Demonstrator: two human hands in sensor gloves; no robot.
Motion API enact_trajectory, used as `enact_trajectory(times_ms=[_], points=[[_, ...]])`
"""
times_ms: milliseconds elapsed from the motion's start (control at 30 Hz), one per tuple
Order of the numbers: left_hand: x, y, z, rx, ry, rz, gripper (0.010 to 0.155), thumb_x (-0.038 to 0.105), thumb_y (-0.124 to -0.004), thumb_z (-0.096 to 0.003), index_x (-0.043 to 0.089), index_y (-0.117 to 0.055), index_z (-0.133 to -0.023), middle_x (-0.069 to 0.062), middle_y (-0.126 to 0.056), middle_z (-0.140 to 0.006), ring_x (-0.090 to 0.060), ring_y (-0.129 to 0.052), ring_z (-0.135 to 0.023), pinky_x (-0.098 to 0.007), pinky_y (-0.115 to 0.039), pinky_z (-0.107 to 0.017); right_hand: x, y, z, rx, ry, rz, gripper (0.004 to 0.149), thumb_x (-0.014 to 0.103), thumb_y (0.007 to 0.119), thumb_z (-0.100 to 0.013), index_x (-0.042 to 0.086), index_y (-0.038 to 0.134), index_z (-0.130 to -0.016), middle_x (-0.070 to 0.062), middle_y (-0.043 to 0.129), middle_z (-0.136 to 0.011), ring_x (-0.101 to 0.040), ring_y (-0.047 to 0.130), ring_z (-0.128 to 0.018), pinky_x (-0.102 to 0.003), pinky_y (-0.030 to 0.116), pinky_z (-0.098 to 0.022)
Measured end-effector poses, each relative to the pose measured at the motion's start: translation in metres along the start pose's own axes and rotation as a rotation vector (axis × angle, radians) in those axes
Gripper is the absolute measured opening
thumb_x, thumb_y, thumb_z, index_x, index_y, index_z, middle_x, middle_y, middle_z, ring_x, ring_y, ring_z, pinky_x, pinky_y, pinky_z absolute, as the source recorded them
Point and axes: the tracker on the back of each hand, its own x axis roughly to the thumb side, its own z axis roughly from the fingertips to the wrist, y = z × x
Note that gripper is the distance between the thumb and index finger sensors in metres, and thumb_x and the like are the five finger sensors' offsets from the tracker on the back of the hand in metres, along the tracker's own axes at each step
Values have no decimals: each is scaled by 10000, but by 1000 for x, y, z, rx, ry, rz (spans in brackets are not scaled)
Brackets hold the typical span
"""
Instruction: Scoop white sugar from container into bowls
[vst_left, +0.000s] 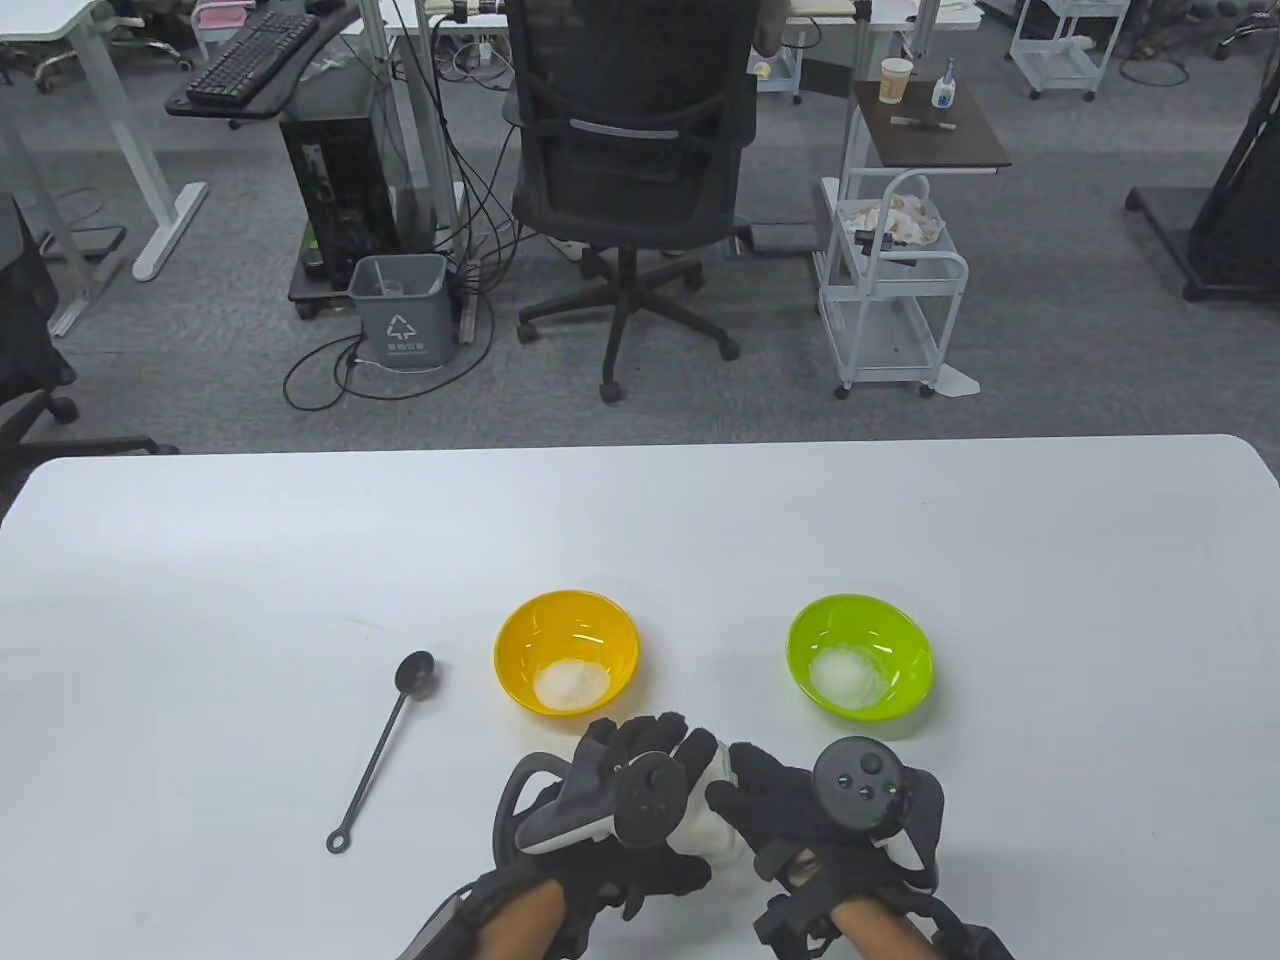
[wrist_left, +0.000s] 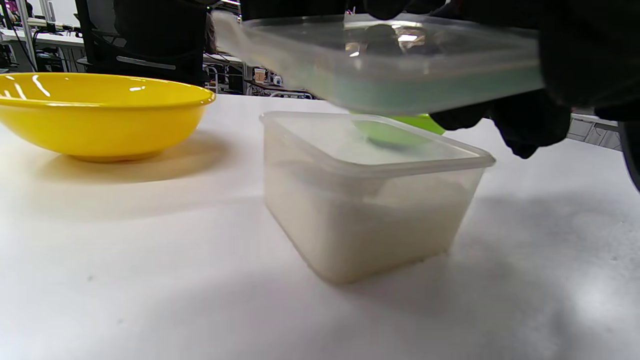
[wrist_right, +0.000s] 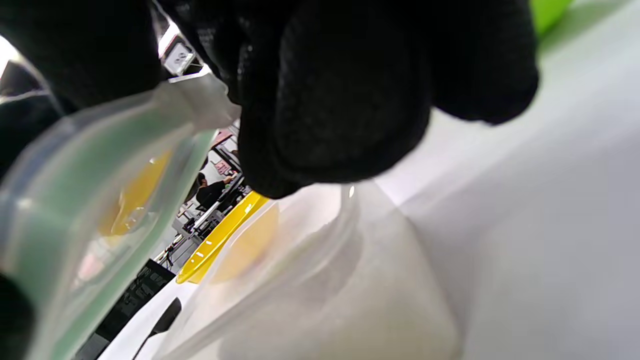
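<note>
A clear tub of white sugar (wrist_left: 370, 200) stands open on the table near the front edge, mostly hidden under my hands in the table view (vst_left: 712, 838). Both hands hold its clear lid (wrist_left: 390, 60) level a little above the tub. My left hand (vst_left: 650, 745) grips the lid's left side and my right hand (vst_left: 745, 775) its right side, with the fingers (wrist_right: 350, 100) curled over the edge. The yellow bowl (vst_left: 566, 650) and the green bowl (vst_left: 859, 655) each hold a small heap of sugar. A black scoop (vst_left: 385, 745) lies on the table, left of the yellow bowl.
The white table (vst_left: 200, 600) stretches wide on the left and behind the bowls. Beyond its far edge stand an office chair (vst_left: 630, 170), a grey bin (vst_left: 398, 310) and a white cart (vst_left: 890, 290).
</note>
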Motion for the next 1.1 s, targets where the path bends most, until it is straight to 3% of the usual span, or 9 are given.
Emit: enact_trajectory(times_ms=[200, 300, 433, 567, 700, 900, 1100], points=[[-3, -7, 2, 6, -5, 23, 1053, 785, -781, -295, 401, -295, -1147, 29, -297, -1260, -293, -448, -1225, -641, -314, -866, -8, -1, -2, 17, 83, -123, 549, 460, 877, -432, 126, 833, -866, -110, 1036, -633, -185, 1038, -275, -405, 857, -358], [-12, -8, 3, -19, 1, 106, 1044, 768, -771, -310, 402, -260, -1144, 27, -243, -1256, -313, -385, -1224, -635, -266, -858, -13, -5, -3, 0, 92, -152, 534, 463, 871, -436, 136, 843, -858, -101, 1041, -627, -178, 1042, -270, -400, 862, -354], [-33, -7, 6, 46, 72, 229, 1025, 771, -733, -326, 381, -251, -1143, 16, -277, -1249, -310, -445, -1204, -617, -317, -856, -19, -12, -5, -11, 102, -210, 532, 465, 864, -439, 148, 835, -865, -91, 1040, -639, -174, 1047, -282, -397, 865, -363], [-58, -14, 7, 76, 156, 494, 920, 712, -700, -383, 362, -304, -1136, 29, -460, -1211, -264, -642, -1130, -575, -452, -844, -27, -12, -7, -1, 138, -269, 531, 464, 851, -444, 152, 824, -873, -87, 1034, -653, -173, 1047, -295, -396, 864, -372], [-70, -21, 7, 65, 202, 665, 795, 615, -694, -437, 357, -383, -1122, 80, -724, -1075, -182, -890, -933, -503, -637, -775, -30, -8, -9, 22, 155, -313, 529, 459, 839, -451, 156, 811, -884, -84, 1027, -670, -171, 1048, -310, -395, 863, -383], [-72, -23, 3, 40, 232, 694, 700, 519, -717, -461, 356, -475, -1098, 178, -892, -837, -80, -1020, -675, -423, -782, -646, -34, -5, -11, 31, 177, -298, 530, 463, 846, -447, 168, 809, -887, -78, 1027, -676, -167, 1048, -311, -391, 862, -385], [-72, -25, 1, 53, 294, 646, 684, 531, -728, -457, 364, -517, -1086, 182, -912, -776, -58, -1025, -614, -403, -799, -621, -35, -7, -11, -11, 185, -175, 538, 495, 885, -410, 195, 840, -854, -61, 1026, -610, -164, 1028, -287, -394, 853, -384]])
